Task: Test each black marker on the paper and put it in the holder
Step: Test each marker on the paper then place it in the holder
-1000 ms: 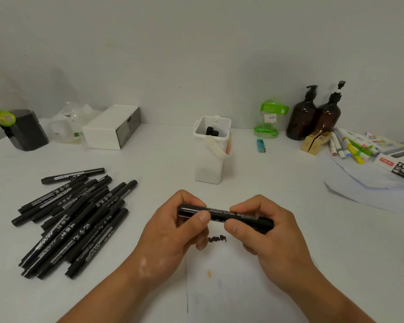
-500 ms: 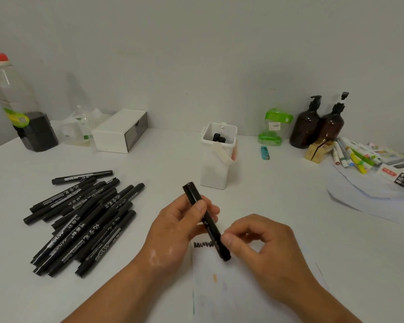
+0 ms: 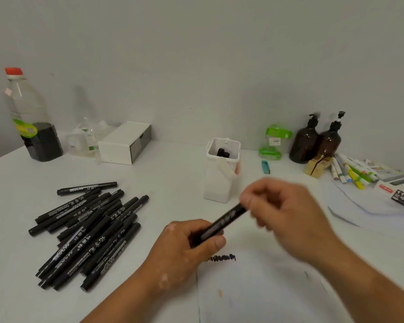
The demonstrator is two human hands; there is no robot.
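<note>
My left hand (image 3: 187, 248) grips the lower end of a black marker (image 3: 222, 223) that slants up to the right. My right hand (image 3: 287, 217), blurred by motion, pinches the marker's upper end just in front of the white holder (image 3: 219, 183). Two black markers stand inside the holder. A pile of several black markers (image 3: 89, 231) lies on the table to the left. The white paper (image 3: 266, 287) lies under my hands and carries a black scribble (image 3: 222, 258).
Along the back wall stand a bottle of dark liquid (image 3: 30, 122), a white drawer box (image 3: 125, 143), a green clear container (image 3: 274, 143) and two brown pump bottles (image 3: 317, 141). A teal lighter (image 3: 265, 167) lies right of the holder. Coloured markers (image 3: 350, 173) and papers fill the right side.
The marker swung from steeply upright to a slant up to the right. My right hand went from its lower end up to its upper end, near the holder. The view tilted upward.
</note>
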